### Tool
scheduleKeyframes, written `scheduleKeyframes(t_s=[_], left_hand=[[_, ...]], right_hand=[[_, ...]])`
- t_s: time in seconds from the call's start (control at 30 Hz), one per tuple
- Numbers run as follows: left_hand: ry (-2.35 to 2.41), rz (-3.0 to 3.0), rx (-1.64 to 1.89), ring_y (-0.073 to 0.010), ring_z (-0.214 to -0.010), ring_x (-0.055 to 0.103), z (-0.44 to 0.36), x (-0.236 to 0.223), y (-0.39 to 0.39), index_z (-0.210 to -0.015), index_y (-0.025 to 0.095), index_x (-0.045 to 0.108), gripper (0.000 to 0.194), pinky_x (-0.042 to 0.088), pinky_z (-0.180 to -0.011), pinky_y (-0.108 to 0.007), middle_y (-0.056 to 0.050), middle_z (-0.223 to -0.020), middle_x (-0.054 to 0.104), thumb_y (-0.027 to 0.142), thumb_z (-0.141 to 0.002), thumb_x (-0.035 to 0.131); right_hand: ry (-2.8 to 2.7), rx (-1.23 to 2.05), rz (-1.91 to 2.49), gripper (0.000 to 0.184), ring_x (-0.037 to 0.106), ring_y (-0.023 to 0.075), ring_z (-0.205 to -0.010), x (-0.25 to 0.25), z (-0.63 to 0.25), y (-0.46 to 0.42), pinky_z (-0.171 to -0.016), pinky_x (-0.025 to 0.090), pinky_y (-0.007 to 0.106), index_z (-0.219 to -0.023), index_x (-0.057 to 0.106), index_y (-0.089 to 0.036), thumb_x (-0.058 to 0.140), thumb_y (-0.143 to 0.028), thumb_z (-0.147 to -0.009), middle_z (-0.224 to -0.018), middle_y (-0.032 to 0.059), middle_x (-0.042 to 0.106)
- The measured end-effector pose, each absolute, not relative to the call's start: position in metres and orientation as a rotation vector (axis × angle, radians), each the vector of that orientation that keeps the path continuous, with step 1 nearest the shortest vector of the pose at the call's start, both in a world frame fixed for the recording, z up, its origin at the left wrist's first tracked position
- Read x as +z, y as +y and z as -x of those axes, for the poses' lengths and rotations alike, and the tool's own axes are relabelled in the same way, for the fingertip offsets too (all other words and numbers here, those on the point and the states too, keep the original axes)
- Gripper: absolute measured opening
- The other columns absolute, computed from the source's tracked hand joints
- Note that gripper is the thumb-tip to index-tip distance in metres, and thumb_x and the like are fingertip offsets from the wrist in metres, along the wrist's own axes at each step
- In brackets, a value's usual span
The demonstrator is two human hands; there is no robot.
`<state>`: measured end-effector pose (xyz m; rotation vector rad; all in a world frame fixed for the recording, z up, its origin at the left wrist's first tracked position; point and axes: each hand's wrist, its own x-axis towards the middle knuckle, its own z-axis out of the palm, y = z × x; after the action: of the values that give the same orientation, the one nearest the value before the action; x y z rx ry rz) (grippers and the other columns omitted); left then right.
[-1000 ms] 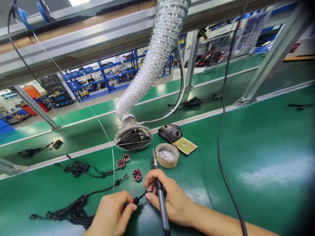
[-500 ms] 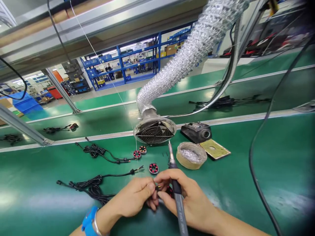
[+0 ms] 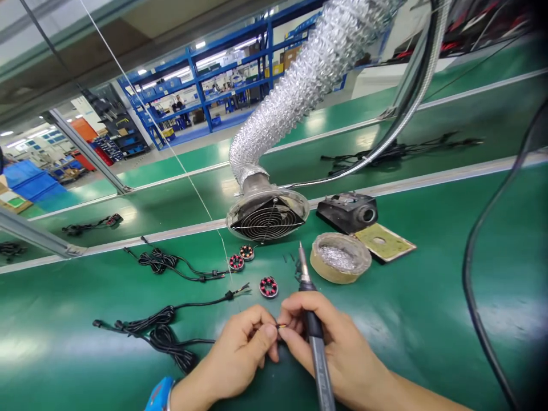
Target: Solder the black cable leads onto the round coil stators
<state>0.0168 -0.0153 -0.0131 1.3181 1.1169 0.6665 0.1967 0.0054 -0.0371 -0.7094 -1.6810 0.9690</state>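
My left hand [image 3: 242,357] is closed, thumb and forefinger pinching the end of a black cable with thin coloured wires [image 3: 280,326] at its tip. My right hand [image 3: 342,348] holds a soldering iron [image 3: 317,354] across its palm, tip pointing up and away. Its thumb and forefinger also come together at the wire ends, touching or almost touching my left fingertips. Whatever else lies inside the right fingers is hidden. Just beyond the hands rests a ring-shaped coil with red windings [image 3: 268,287]; two similar coils [image 3: 236,262] sit farther back.
Bundled black cables [image 3: 165,325] lie to the left. A round tub of silvery material [image 3: 340,258], a yellow-green sponge tray [image 3: 385,242] and a black iron stand [image 3: 349,211] are at the right. A fume-extractor fan [image 3: 269,220] hangs behind the coils. A black cord [image 3: 468,274] runs down the right side.
My left hand has moved right, bringing the cable end against my right fingers, where the hands now meet. The view has turned. A red-wound coil glimpsed in my right hand is now hidden.
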Motion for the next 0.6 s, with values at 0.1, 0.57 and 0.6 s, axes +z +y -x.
scheduleKeyframes(t_s=[0.1,0.57,0.6], left_hand=[[1.166,-1.292,0.727,-0.0087,-0.056,0.041,-0.019,-0.016,-0.017,-0.083,0.016,0.051,0.041,0.032,-0.056,-0.021,0.002,-0.067,0.054,0.056,-0.094,0.050],[1.411,-1.486,0.599,-0.0154,-0.075,0.042,-0.017,-0.010,-0.015,-0.084,0.022,0.041,0.034,0.036,-0.069,-0.028,0.002,-0.079,0.045,0.049,-0.101,0.031],[1.436,-1.516,0.533,-0.0161,-0.077,0.044,-0.016,-0.008,-0.015,-0.085,0.022,0.041,0.032,0.037,-0.071,-0.028,0.001,-0.081,0.047,0.047,-0.101,0.031]], right_hand=[[-1.625,1.009,0.756,0.030,0.064,0.0091,-0.062,-0.034,-0.194,0.004,-0.058,0.055,0.017,-0.111,0.046,-0.028,0.054,-0.011,-0.088,-0.080,-0.0042,0.061],[-1.778,0.824,0.833,0.026,0.063,0.0122,-0.059,-0.034,-0.189,0.001,-0.056,0.054,0.021,-0.106,0.046,-0.025,0.053,-0.012,-0.085,-0.073,-0.0037,0.062],[-1.814,0.733,0.829,0.026,0.062,0.0133,-0.062,-0.032,-0.190,0.003,-0.058,0.054,0.023,-0.106,0.047,-0.025,0.053,-0.011,-0.085,-0.076,-0.0024,0.061]])
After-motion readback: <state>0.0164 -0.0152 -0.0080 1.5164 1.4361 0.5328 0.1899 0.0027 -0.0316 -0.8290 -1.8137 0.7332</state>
